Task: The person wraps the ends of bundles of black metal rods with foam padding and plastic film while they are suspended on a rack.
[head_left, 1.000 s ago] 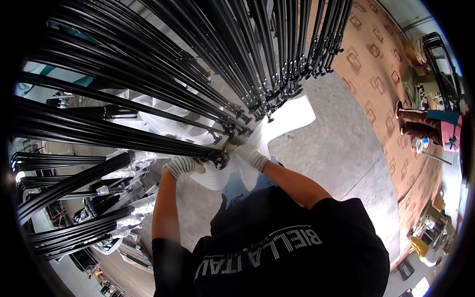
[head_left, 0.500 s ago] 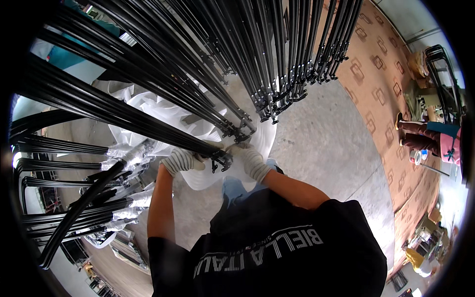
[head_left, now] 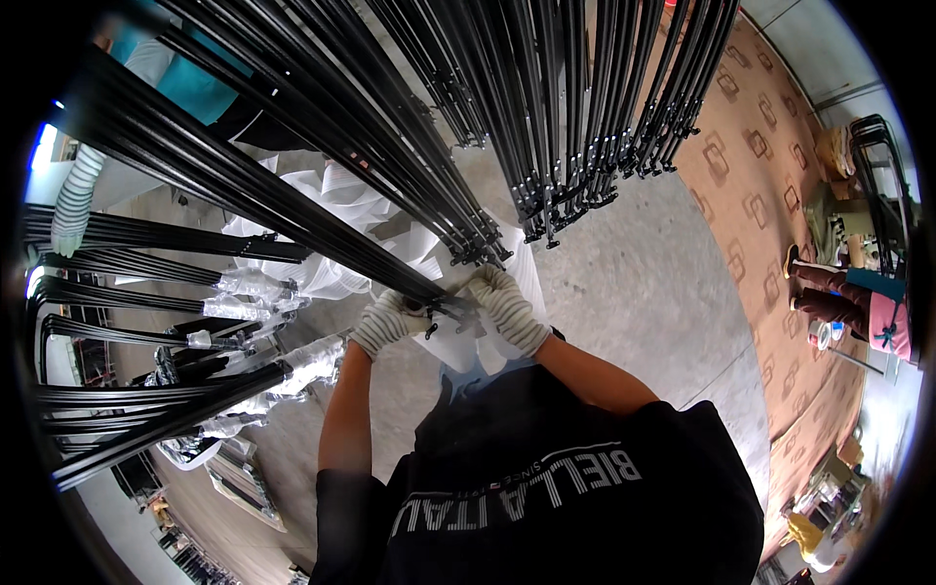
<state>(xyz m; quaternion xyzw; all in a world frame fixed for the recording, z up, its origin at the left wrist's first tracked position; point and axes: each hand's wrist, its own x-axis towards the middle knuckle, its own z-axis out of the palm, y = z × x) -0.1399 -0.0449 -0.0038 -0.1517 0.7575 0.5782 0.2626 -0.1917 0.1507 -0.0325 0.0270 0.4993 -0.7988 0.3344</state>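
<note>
A bundle of long black metal tubes [head_left: 292, 214] slants down from the upper left, its bracketed ends between my hands. My left hand [head_left: 387, 320], in a white striped glove, is closed round the underside of the bundle near its end. My right hand [head_left: 507, 310], gloved alike, is pinched just right of the tube ends. A greyish see-through strip, seemingly clear plastic film [head_left: 466, 317], stretches between the right fingers and the tubes; it is blurred. White foam sheeting [head_left: 322, 229] lies behind and below the bundle.
More black tubes [head_left: 546, 117] stand at the top. At left, other tube bundles have film-wrapped ends [head_left: 244, 292]. A co-worker in teal [head_left: 195, 83] is at the upper left, a gloved hand [head_left: 74, 205] by the tubes. Another person [head_left: 858, 292] stands far right on patterned flooring [head_left: 751, 195].
The bundle's end and my left hand have shifted right in view. My right hand has risen slightly, with the see-through strip now showing below it. A co-worker's gloved hand has appeared at left.
</note>
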